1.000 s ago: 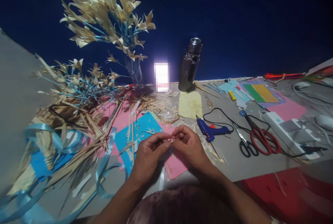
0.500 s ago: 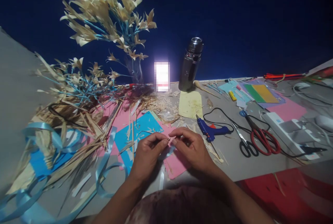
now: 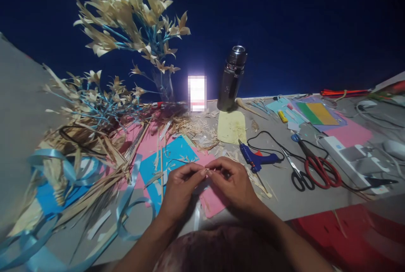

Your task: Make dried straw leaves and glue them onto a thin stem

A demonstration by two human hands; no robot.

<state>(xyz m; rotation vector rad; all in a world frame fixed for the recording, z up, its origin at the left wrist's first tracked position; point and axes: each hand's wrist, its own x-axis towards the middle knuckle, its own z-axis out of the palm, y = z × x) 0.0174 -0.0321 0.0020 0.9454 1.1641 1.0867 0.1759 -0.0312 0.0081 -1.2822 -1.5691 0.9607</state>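
My left hand (image 3: pixel 183 185) and my right hand (image 3: pixel 230 181) meet at the fingertips over the pink sheet (image 3: pixel 213 202). Both are closed in a pinch, thumbs almost touching. Whatever lies between the fingers is tiny and mostly hidden; only a pale speck shows. Left of the hands is a blue sheet (image 3: pixel 148 173) with thin sticks and pale shavings on it. To the right of my right hand lies a blue glue gun (image 3: pixel 259 160), its nozzle pointing away from me.
Black-handled scissors (image 3: pixel 302 179) and red-handled scissors (image 3: pixel 321 173) lie right, near a white power strip (image 3: pixel 351 162). A dark flask (image 3: pixel 232 80) stands at the back by a yellow sheet (image 3: pixel 232 126). Pale dried flowers (image 3: pixel 126 14), husk strips (image 3: pixel 104 175) and light-blue ribbon (image 3: pixel 123 208) fill the left.
My fingertips have drawn closer together, and the right hand has shifted slightly left. The bluish piece that showed below the fingers is now hidden. Everything else stays put.
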